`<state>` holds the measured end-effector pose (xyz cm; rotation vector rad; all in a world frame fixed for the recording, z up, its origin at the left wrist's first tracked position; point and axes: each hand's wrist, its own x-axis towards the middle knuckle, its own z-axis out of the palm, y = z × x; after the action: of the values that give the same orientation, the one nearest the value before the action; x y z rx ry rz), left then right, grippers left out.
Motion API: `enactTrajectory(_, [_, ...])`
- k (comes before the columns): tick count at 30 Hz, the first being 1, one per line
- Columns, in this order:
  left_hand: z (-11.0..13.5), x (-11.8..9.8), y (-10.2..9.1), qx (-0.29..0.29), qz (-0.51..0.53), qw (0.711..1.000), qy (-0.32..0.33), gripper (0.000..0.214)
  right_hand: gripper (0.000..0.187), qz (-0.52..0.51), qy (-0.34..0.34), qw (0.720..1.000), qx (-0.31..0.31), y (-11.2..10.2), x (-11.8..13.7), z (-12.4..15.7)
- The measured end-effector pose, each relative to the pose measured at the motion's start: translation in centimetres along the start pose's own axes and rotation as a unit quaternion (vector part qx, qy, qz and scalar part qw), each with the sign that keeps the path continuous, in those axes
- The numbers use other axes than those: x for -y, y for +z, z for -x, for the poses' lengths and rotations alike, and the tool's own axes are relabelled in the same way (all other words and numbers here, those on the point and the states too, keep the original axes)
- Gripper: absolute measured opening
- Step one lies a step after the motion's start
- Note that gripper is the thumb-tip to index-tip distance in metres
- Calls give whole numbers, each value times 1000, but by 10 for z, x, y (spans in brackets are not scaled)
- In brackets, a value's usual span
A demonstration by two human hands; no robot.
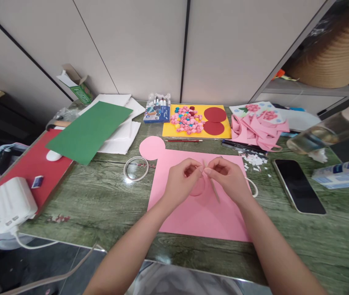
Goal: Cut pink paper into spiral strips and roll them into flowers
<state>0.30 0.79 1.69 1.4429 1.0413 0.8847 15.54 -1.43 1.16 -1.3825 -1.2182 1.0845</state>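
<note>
Both my hands meet over a large pink paper sheet (186,221), fingertips pinched close together. My left hand (182,178) is closed, and what its fingertips hold is too small to make out. Just beneath them shows a pink paper circle (197,187), partly covered by the hand. My right hand (228,176) is closed too, pinching what looks like a thin tan strip (216,194) that hangs below the fingers. Another pink paper circle (152,148) lies at the sheet's upper left corner. A white ring (125,170) rests left of the sheet.
Behind are small coloured pompoms (188,121) and dark red circles (215,114) on yellow paper (174,133), and a marker pack (157,110). Pink scraps (255,129), white bits (254,159), a phone (298,186) and a bottle (312,133) lie right. Green paper (90,131) and a power bank (13,205) sit left.
</note>
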Motion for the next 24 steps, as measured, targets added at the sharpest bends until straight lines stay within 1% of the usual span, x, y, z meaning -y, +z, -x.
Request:
enactTrajectory(5, [0,0,-1,4,6,1000,0,11,24,12,-7,1000,4,-1,0,0])
enactTrajectory(9, [-1,2,-1,20,30,999,-1,12,25,20,-11,1000,4,-2,0,-1])
enactTrajectory(14, [-1,2,-2,26,39,999,-6,12,27,18,-6,1000,6,-2,1,-1])
enactTrajectory(24, [-2,-1,-3,70,96,993,-15,13,28,43,-18,998,31,-6,-2,-1])
